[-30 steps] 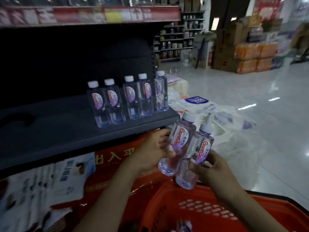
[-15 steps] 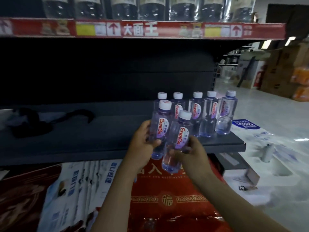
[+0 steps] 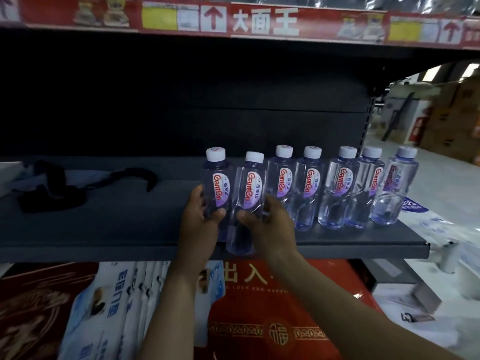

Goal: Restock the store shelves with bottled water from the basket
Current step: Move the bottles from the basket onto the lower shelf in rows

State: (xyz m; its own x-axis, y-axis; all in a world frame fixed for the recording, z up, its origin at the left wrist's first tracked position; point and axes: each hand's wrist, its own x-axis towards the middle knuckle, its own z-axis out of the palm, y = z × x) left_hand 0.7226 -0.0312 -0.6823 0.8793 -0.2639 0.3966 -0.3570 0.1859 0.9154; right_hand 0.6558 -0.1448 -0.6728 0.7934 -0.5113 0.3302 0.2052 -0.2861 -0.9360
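Note:
My left hand (image 3: 200, 224) grips a clear water bottle (image 3: 217, 183) with a white cap and a red-lettered label. My right hand (image 3: 267, 224) grips a second bottle (image 3: 250, 193) of the same kind, touching the first. Both are upright at the front edge of the dark grey shelf (image 3: 104, 224), just left of a row of several matching bottles (image 3: 340, 188) that stand along the shelf's right end. I cannot tell whether the held bottles rest on the shelf. The basket is out of view.
A black strap-like item (image 3: 62, 188) lies on the shelf's left part. A red price strip (image 3: 259, 22) edges the shelf above. Below the shelf lie red packaging (image 3: 272, 320) and white-blue packs (image 3: 111, 307). Cartons (image 3: 446, 120) stand across the aisle at right.
Both hands rose from above the red basket and carried the two bottles up to the shelf's front edge, left of the row. The view swung left and closer to the shelf.

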